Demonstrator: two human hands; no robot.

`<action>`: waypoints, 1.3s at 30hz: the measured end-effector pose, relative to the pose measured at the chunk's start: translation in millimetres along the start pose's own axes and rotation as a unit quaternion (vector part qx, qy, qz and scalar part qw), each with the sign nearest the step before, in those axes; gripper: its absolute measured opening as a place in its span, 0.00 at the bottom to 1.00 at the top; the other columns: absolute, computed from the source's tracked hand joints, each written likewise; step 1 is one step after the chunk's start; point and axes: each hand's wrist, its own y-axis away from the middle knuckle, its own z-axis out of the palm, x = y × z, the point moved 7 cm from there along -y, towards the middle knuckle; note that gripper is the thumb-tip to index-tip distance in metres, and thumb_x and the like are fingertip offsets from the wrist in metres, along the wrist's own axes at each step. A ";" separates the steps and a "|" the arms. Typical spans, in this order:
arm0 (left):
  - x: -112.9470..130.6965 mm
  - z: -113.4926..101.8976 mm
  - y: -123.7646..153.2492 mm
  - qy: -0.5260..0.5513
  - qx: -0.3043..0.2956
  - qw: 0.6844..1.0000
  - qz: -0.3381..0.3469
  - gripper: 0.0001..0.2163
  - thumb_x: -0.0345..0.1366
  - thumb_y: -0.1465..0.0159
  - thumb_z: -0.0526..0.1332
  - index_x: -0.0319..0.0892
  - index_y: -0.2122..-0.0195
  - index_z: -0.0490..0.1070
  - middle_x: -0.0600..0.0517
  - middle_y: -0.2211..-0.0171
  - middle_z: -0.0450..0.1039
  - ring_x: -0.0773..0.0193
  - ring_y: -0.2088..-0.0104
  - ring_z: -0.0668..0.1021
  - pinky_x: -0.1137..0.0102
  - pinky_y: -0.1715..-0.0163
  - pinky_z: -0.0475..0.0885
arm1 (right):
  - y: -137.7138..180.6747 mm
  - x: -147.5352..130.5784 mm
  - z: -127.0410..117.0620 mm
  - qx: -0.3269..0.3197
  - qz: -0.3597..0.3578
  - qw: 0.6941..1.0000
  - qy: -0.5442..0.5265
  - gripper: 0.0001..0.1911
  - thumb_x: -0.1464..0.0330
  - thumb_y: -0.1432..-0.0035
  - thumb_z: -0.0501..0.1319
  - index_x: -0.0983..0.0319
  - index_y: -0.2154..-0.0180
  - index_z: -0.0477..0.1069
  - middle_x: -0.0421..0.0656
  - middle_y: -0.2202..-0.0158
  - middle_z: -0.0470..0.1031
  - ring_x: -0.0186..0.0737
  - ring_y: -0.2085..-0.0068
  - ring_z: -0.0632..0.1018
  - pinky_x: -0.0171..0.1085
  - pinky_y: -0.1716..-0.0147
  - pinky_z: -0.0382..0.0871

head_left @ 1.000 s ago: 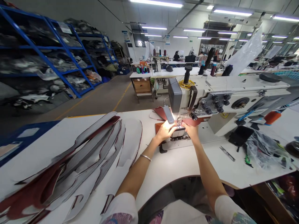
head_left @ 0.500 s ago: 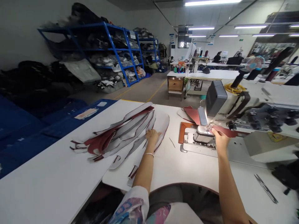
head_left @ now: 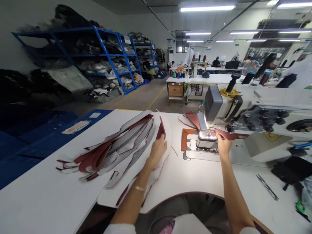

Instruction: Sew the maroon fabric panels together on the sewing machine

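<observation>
My left hand (head_left: 158, 151) grips a long curved piece, dark red on one face and grey-white on the other (head_left: 162, 130), lifting its edge off a fanned stack of similar cut pieces (head_left: 117, 146) on the white table (head_left: 48, 191). My right hand (head_left: 223, 144) rests at the lit needle area of the sewing machine (head_left: 243, 113), fingers closed on a dark red piece (head_left: 229, 134) lying under the presser foot. The fingertips of both hands are partly hidden.
Thread snips (head_left: 266, 187) lie at the right, near black items and a plastic bag. Blue shelving (head_left: 97, 61) with bundled goods lines the left wall; blue bins (head_left: 48, 136) stand beside the table. More sewing tables and a seated person (head_left: 215, 61) are at the back.
My left hand left the needle area, reached to the stack and now lifts one piece's edge. The view swung left. My right hand stayed at the presser foot.
</observation>
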 end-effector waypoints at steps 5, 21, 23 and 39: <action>98.6 49.5 116.4 0.076 -0.065 0.988 0.116 0.24 0.23 0.40 0.52 0.42 0.43 0.66 0.37 0.37 0.67 0.51 0.48 0.80 0.61 0.54 0.78 | 99.5 -27.4 12.5 -0.220 0.090 0.966 -0.103 0.36 0.50 0.48 0.66 0.59 0.43 0.66 0.53 0.41 0.71 0.52 0.47 0.77 0.44 0.55 0.74; 102.9 44.8 27.4 0.374 0.168 0.912 0.019 0.11 0.42 0.29 0.53 0.44 0.52 0.66 0.45 0.55 0.73 0.55 0.54 0.77 0.59 0.52 0.74 | 190.1 -51.1 18.7 -0.272 0.127 0.940 -0.165 0.21 0.52 0.36 0.58 0.63 0.54 0.74 0.44 0.66 0.78 0.43 0.63 0.77 0.40 0.58 0.71; 121.5 54.1 9.3 0.394 0.103 0.912 0.046 0.10 0.42 0.28 0.50 0.43 0.61 0.67 0.49 0.65 0.74 0.59 0.65 0.77 0.64 0.60 0.73 | 184.9 -24.4 10.7 -0.204 0.240 0.919 -0.239 0.21 0.54 0.43 0.66 0.64 0.57 0.74 0.45 0.65 0.79 0.44 0.63 0.79 0.41 0.58 0.74; 209.7 22.3 -23.7 0.350 -0.022 0.918 0.186 0.12 0.36 0.30 0.54 0.43 0.70 0.71 0.52 0.70 0.73 0.64 0.67 0.75 0.70 0.61 0.71 | 72.9 0.7 6.5 -0.062 0.332 0.852 -0.400 0.32 0.66 0.64 0.77 0.65 0.53 0.75 0.46 0.59 0.81 0.46 0.60 0.82 0.41 0.59 0.78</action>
